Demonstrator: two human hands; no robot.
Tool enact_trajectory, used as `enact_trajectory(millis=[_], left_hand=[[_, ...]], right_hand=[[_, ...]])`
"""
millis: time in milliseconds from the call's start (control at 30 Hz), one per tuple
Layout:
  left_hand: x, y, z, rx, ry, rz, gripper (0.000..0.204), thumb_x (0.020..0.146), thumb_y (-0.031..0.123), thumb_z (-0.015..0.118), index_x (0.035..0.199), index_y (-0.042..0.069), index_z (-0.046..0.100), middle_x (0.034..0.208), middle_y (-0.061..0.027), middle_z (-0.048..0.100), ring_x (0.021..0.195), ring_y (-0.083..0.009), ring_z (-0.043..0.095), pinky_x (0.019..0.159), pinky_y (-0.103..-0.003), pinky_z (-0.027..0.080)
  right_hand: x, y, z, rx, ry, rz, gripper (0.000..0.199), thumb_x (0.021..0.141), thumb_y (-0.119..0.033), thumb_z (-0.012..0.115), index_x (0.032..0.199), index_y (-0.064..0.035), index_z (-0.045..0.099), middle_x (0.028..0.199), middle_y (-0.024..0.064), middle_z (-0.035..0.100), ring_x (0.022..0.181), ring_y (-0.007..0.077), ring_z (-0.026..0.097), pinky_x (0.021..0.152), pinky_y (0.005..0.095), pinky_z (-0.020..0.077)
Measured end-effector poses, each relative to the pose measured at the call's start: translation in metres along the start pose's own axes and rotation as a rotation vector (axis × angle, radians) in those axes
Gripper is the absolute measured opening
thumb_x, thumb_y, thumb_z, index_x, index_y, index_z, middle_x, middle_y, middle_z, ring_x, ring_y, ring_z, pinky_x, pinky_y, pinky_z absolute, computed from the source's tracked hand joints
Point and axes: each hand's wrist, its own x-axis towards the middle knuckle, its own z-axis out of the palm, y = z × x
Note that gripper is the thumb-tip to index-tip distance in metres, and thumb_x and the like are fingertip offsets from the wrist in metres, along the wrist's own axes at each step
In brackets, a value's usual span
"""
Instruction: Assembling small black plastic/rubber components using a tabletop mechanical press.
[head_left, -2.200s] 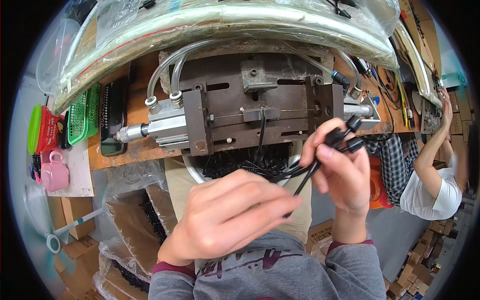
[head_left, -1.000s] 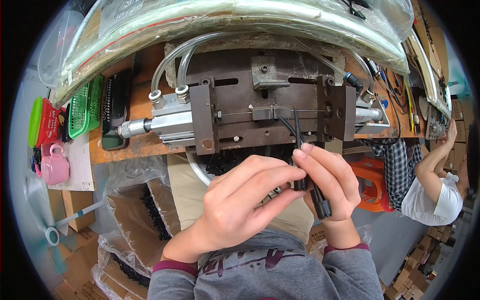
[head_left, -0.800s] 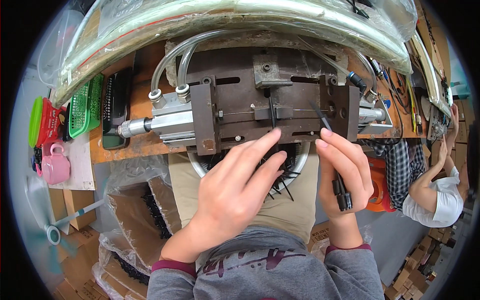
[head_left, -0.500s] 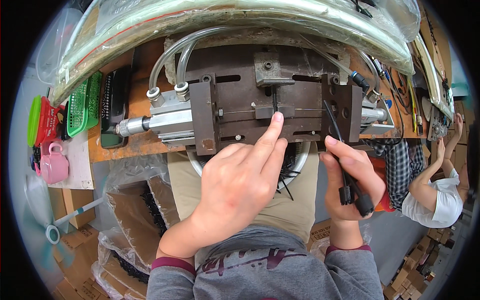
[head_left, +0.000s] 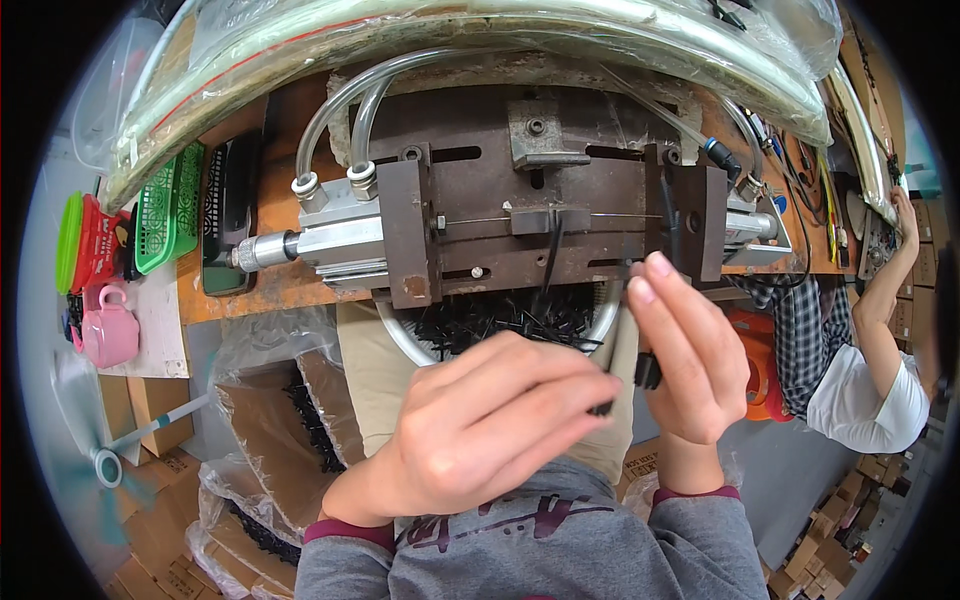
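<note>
Lying in tub [head_left: 402,341]: blk pcs [head_left: 505,318] (many)

The fixture [head_left: 470,190] looks scuffed, matt metal (its cylinder [head_left: 342,246] smoother, shinier), the workbench [head_left: 270,298] worn wood.

Head-worn fisheye view from the left camera of a side-by-side pair, directed forward and steeply downward over the wearer's grey top [head_left: 620,535]. The left hand [head_left: 505,415] and right hand [head_left: 695,365] occupy the near mid-field; a brown metal fixture [head_left: 470,120] lies just beyond. A wrapped bundle [head_left: 480,32] bows across the upper edge; a co-worker [head_left: 865,400] appears smaller, farther off, at the right margin.
</note>
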Motion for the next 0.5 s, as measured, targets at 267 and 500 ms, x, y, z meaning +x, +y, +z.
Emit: enact_trajectory(millis=[267,500], left_hand=[[0.003,-0.027,0.018,0.611,0.041,0.069,0.028,0.069,0.004,0.081,0.095,0.000,0.071,0.122,-0.0145,0.070,0.076,-0.0224,0.069,0.067,-0.030,0.053],[0.011,-0.022,0.014,0.649,-0.028,0.016,0.029,0.071,0.006,0.082,0.098,0.002,0.072,0.122,-0.0124,0.071,0.069,-0.0192,0.068,0.062,-0.028,0.051]], right_hand=[[-0.012,0.003,0.001,0.032,0.088,0.166,0.042,0.075,0.018,0.069,0.116,0.0075,0.068,0.115,0.0238,0.068,0.098,0.0307,0.071,0.083,0.0364,0.0588],[-0.019,0.009,0.007,0.207,0.167,0.133,0.034,0.079,0.015,0.073,0.109,0.0060,0.061,0.110,0.0257,0.070,0.087,0.0331,0.075,0.072,0.0361,0.0622]])
